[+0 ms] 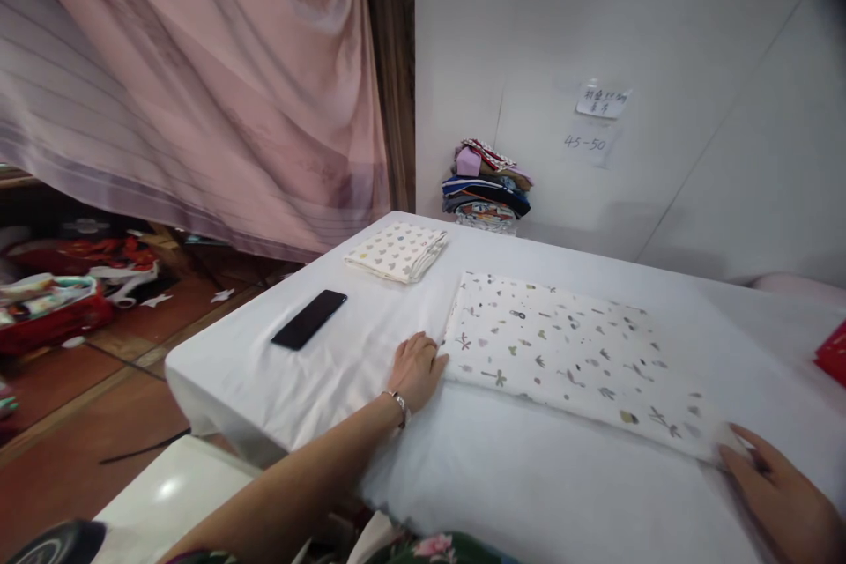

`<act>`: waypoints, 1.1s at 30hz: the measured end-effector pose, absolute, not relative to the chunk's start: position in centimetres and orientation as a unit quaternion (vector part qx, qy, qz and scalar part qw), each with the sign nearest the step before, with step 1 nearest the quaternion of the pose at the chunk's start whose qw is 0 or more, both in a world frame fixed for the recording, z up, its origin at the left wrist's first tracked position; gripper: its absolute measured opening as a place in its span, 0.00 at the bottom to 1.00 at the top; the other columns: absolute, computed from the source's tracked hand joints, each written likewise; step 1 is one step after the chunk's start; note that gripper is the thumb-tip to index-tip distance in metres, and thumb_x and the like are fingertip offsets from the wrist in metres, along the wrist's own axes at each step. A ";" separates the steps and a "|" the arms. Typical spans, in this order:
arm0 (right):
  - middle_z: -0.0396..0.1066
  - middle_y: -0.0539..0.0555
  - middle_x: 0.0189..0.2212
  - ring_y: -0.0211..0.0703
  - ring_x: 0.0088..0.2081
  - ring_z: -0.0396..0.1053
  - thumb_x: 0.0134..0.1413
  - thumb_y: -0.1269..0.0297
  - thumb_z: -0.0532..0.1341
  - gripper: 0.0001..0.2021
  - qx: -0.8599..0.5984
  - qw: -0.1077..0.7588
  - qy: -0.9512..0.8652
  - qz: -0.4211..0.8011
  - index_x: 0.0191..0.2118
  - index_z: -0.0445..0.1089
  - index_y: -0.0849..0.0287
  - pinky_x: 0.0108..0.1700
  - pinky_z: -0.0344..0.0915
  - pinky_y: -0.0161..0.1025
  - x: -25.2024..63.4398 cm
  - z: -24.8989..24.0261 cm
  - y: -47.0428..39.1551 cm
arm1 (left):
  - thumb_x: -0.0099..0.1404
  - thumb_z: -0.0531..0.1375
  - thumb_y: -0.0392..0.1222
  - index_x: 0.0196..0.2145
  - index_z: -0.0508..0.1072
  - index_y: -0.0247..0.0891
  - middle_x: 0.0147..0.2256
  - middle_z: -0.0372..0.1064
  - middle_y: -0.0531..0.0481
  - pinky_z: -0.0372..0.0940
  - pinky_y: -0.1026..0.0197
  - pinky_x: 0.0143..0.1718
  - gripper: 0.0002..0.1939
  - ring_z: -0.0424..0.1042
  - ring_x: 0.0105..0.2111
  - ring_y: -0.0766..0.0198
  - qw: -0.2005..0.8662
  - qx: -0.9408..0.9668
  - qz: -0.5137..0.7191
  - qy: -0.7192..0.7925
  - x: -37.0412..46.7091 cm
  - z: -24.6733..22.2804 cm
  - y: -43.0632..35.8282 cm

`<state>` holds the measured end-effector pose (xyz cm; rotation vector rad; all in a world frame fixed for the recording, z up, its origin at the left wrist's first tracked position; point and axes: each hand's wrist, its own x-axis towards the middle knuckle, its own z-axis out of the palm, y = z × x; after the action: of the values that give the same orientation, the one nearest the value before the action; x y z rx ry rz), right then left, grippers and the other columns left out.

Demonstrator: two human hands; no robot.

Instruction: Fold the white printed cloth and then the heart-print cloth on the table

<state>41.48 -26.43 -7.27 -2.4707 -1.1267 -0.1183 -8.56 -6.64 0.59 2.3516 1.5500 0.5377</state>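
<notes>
A folded white cloth (561, 352) with small plant and animal prints lies spread out on the white-covered table (317, 397). My left hand (418, 370), wearing a bracelet, rests at the cloth's near left corner. Its fingers lie on the table, and the thumb touches the cloth's edge. At the near right corner, my right hand (780, 480) pinches the cloth between thumb and fingers. Behind my left hand sits a smaller folded cream cloth (397, 251) with a grey and yellow pattern. A black phone (309, 319) lies flat to the left.
Against the grey wall is a stack of folded fabrics (487, 185) behind the table. A pink curtain (284, 79) hangs at the left. Below it, a red basket (85, 313) stands on the floor. Something red (831, 354) shows at the right edge.
</notes>
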 end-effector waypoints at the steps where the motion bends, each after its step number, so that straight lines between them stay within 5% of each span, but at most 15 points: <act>1: 0.73 0.66 0.36 0.59 0.35 0.71 0.47 0.41 0.47 0.33 -0.896 0.210 -0.391 -0.022 0.60 0.56 0.42 0.37 0.65 0.51 41.2 -7.0 -26.4 | 0.65 0.51 0.46 0.30 0.71 0.38 0.46 0.68 0.47 0.51 0.48 0.57 0.13 0.55 0.57 0.55 0.131 0.811 0.181 0.541 -8.6 0.8 -6.6; 5: 0.67 0.66 0.49 0.63 0.50 0.64 0.48 0.42 0.44 0.35 -0.891 0.209 -0.402 -0.043 0.61 0.56 0.50 0.50 0.60 0.54 39.2 -5.1 -25.9 | 0.61 0.55 0.47 0.47 0.68 0.36 0.59 0.55 0.41 0.44 0.42 0.59 0.18 0.45 0.62 0.49 0.028 0.825 0.210 0.524 -8.1 1.7 -6.3; 9: 0.59 0.64 0.56 0.53 0.59 0.53 0.53 0.45 0.43 0.33 -0.812 0.223 -0.529 -0.109 0.59 0.58 0.59 0.60 0.51 0.47 36.7 -3.2 -24.2 | 0.64 0.49 0.53 0.58 0.58 0.38 0.64 0.43 0.44 0.37 0.43 0.62 0.27 0.37 0.64 0.53 -0.027 0.888 0.213 0.406 -6.3 1.6 -6.2; 16: 0.50 0.55 0.62 0.52 0.64 0.43 0.55 0.44 0.41 0.33 -0.821 0.082 -0.563 -0.042 0.60 0.55 0.57 0.59 0.48 0.58 35.7 -6.3 -22.9 | 0.61 0.42 0.67 0.60 0.55 0.35 0.64 0.42 0.42 0.39 0.42 0.62 0.40 0.40 0.63 0.50 0.066 0.895 0.101 0.430 -5.7 -0.5 -5.5; 33: 0.44 0.55 0.64 0.51 0.65 0.38 0.59 0.49 0.39 0.29 -0.776 0.060 -0.626 -0.045 0.62 0.53 0.55 0.61 0.44 0.57 32.2 -2.7 -16.4 | 0.58 0.41 0.69 0.62 0.52 0.34 0.65 0.36 0.42 0.33 0.43 0.62 0.44 0.32 0.64 0.51 0.102 0.883 0.076 0.452 -1.3 1.7 -1.6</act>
<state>32.24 -16.40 -2.74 -2.3494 -1.8946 -0.1352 -1.31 -1.61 1.71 2.6069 1.3330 0.2237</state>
